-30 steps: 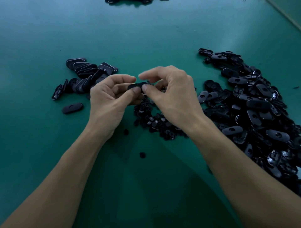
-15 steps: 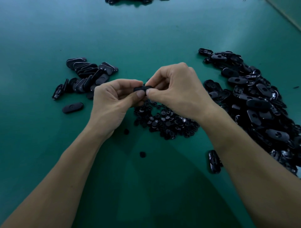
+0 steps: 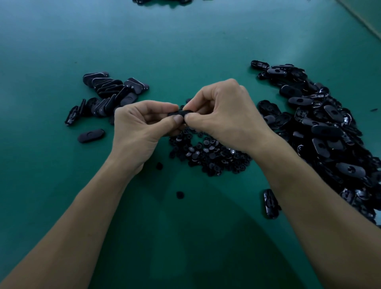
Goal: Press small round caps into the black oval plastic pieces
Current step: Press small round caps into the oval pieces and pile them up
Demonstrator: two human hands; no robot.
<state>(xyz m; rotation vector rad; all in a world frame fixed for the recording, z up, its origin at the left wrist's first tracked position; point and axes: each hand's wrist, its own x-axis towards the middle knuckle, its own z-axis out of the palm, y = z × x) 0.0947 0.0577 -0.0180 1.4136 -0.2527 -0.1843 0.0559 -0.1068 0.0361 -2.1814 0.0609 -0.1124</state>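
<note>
A black oval piece [image 3: 179, 113] is held in the air between both hands, above the middle of the green table [image 3: 185, 41]. Only a short dark strip of it shows between the fingertips; whether a cap sits in it cannot be told. The left hand [image 3: 140, 127] pinches its left end, thumb below and curled forefinger above. The right hand [image 3: 224, 115] pinches its right end the same way, with the other fingers curled in towards the palm. The two thumb tips lie side by side, nearly touching, on the near edge of the piece.

Just below and behind the hands lies a heap of small round caps [image 3: 210, 154], partly hidden by the right wrist. Two loose caps lie apart from it: one [image 3: 159, 166] beside the left wrist, another [image 3: 180, 195] nearer the person, between the forearms.

To the right a large pile of oval pieces [image 3: 321, 132] spreads along the table to the frame's edge, many showing a round hole in the middle. A single oval piece [image 3: 270, 203] lies hollow side up against the right forearm. To the left, a smaller group of oval pieces [image 3: 111, 92] lies overlapped in rows, several tilted on edge, and one lone piece [image 3: 91, 135] lies flat just in front of that group. A few more dark pieces [image 3: 162, 1] show at the far top edge.
</note>
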